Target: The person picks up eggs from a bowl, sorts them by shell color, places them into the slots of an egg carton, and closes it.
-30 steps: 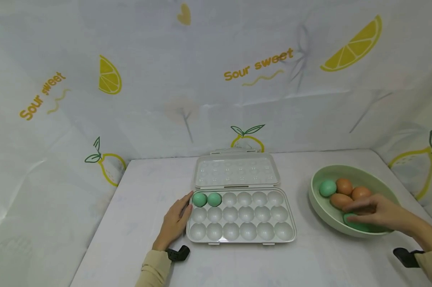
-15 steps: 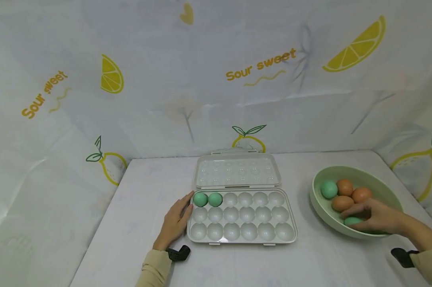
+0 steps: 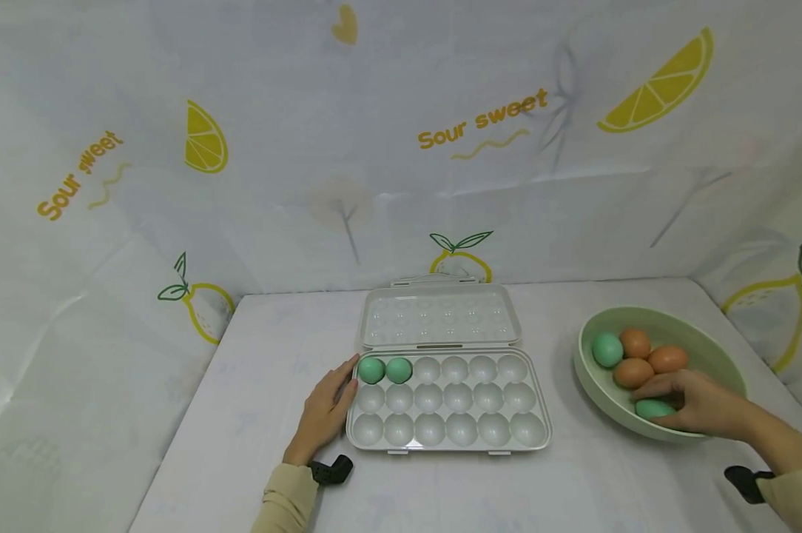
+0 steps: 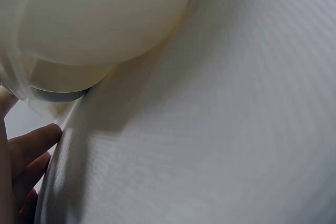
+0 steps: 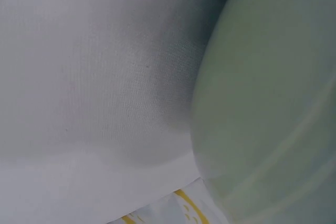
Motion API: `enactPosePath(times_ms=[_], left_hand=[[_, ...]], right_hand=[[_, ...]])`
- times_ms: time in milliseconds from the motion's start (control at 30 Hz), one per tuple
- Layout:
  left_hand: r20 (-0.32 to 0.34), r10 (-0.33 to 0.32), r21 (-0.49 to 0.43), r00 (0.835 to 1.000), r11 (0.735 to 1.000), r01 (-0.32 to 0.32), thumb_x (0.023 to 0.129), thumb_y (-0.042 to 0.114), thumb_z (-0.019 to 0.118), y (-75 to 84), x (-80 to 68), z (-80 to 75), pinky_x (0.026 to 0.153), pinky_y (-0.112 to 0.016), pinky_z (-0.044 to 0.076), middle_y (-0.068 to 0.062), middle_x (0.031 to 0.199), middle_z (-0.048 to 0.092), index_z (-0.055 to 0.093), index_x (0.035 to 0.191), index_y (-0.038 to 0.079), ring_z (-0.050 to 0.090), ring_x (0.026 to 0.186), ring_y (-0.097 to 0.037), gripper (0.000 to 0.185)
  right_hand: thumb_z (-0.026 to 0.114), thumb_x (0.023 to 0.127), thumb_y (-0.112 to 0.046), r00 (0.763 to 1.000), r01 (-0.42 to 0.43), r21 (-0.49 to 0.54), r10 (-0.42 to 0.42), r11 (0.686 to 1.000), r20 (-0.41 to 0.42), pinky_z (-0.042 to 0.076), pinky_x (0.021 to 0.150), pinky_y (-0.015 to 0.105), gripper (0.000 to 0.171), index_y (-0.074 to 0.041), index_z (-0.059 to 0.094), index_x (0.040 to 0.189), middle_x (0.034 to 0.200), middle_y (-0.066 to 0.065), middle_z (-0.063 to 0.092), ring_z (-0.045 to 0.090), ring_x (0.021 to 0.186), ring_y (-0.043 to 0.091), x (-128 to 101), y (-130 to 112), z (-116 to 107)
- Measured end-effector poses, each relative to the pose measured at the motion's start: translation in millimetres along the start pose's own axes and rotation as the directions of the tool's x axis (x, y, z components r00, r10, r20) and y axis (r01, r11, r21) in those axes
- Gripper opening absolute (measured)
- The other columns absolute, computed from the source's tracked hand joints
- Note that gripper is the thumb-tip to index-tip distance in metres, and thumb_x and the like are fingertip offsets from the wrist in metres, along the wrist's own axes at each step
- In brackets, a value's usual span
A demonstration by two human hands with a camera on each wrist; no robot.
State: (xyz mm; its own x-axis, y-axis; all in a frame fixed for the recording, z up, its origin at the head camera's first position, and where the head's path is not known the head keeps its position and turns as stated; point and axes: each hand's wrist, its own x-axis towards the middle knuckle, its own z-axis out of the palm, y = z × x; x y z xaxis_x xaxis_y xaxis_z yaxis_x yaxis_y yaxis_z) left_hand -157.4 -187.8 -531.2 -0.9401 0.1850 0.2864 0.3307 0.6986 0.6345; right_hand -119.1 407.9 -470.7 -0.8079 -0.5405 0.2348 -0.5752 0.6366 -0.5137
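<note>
Over the green bowl [image 3: 661, 326] at the table's [image 3: 254, 414] right edge, our right hand [image 3: 697, 403] curls around a teal egg [image 3: 654, 409]; our left hand [image 3: 324, 414] rests flat, fingers relaxed, against the open egg tray [image 3: 447, 437], which holds two teal eggs [image 3: 384, 370] in its far row. We judge a light, even grip best, lifting clear of the brown eggs [image 3: 641, 360].
</note>
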Motion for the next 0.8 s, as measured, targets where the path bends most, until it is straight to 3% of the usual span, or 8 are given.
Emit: enactPosePath(times_ms=[167,333,433,500,567,600,700,800], left_hand=[[-0.001,0.009,-0.004,1.0,1.0,-0.009,0.105,0.03,0.056,0.1,0.1,-0.5,0.127,-0.049,0.037,-0.005,0.151,0.058,0.051,0.152,0.025,0.054,0.141,-0.031,0.048],[0.0,0.01,0.001,1.0,1.0,-0.01,0.105,0.031,0.056,-0.2,0.2,-0.2,0.126,-0.05,0.038,-0.006,0.151,0.058,0.051,0.152,0.026,0.054,0.141,-0.032,0.048],[0.002,0.009,-0.001,1.0,1.0,-0.009,0.105,0.031,0.056,0.1,0.4,-0.4,0.126,-0.05,0.038,-0.007,0.151,0.058,0.051,0.152,0.026,0.054,0.141,-0.032,0.048],[0.002,0.011,-0.002,1.0,1.0,-0.011,0.105,0.03,0.056,0.5,0.6,-0.8,0.126,-0.05,0.038,-0.007,0.151,0.058,0.051,0.152,0.025,0.054,0.141,-0.032,0.047],[0.002,0.011,-0.007,1.0,1.0,-0.011,0.105,0.03,0.056,0.9,0.9,-1.4,0.126,-0.05,0.037,-0.007,0.151,0.058,0.052,0.152,0.025,0.054,0.141,-0.032,0.047],[0.002,0.011,-0.008,1.0,1.0,-0.011,0.105,0.03,0.056,1.1,0.9,-1.5,0.126,-0.05,0.037,-0.007,0.151,0.058,0.052,0.152,0.025,0.054,0.141,-0.032,0.047],[0.002,0.008,-0.01,1.0,1.0,-0.008,0.105,0.03,0.056,1.1,0.8,-1.6,0.127,-0.05,0.037,-0.007,0.151,0.058,0.052,0.152,0.025,0.054,0.141,-0.032,0.047],[0.003,0.005,-0.012,1.0,1.0,-0.005,0.105,0.03,0.056,0.7,0.1,-1.3,0.127,-0.05,0.037,-0.006,0.152,0.057,0.052,0.152,0.025,0.054,0.141,-0.032,0.047]], right_hand=[[0.09,0.064,0.004,0.999,0.017,0.031,-0.016,0.999,-0.047,0.042,0.077,-0.006,0.041,-0.015,0.08,0.098,0.102,-0.03,0.071,0.055,0.101,-0.022,-0.5,-1.2,1.8],[0.084,0.069,0.013,0.994,-0.007,0.191,0.027,0.982,-0.104,0.048,0.079,-0.004,0.044,-0.011,0.081,0.105,0.107,-0.027,0.074,0.059,0.104,-0.021,-2.2,-8.2,-0.2],[0.081,0.069,0.018,0.989,-0.012,0.252,0.049,0.968,-0.142,0.047,0.062,0.0,0.051,-0.012,0.08,0.111,0.102,-0.024,0.077,0.056,0.076,-0.023,-2.4,-13.8,-1.8],[0.08,0.068,0.02,0.984,-0.003,0.262,0.049,0.965,-0.169,0.041,0.048,0.008,0.055,-0.012,0.08,0.113,0.087,-0.017,0.078,0.045,0.052,-0.011,-1.9,-16.7,-2.1],[0.08,0.067,0.021,0.978,0.0,0.25,0.053,0.968,-0.204,0.032,0.04,0.018,0.058,-0.012,0.08,0.114,0.063,-0.015,0.066,0.032,0.045,0.006,-0.9,-19.0,-1.8],[0.08,0.066,0.022,0.974,0.001,0.252,0.056,0.968,-0.219,0.031,0.039,0.019,0.059,-0.011,0.079,0.114,0.057,-0.011,0.057,0.03,0.045,0.008,-0.4,-19.7,-1.6],[0.079,0.065,0.025,0.967,-0.011,0.278,0.082,0.96,-0.243,0.041,0.052,0.003,0.059,-0.005,0.077,0.116,0.071,-0.019,0.062,0.049,0.062,-0.013,-0.3,-20.0,-1.9],[0.078,0.066,0.026,0.961,-0.033,0.285,0.109,0.958,-0.256,0.053,0.072,0.0,0.056,0.001,0.075,0.116,0.104,-0.027,0.073,0.061,0.095,-0.017,-0.2,-21.0,-3.1]])
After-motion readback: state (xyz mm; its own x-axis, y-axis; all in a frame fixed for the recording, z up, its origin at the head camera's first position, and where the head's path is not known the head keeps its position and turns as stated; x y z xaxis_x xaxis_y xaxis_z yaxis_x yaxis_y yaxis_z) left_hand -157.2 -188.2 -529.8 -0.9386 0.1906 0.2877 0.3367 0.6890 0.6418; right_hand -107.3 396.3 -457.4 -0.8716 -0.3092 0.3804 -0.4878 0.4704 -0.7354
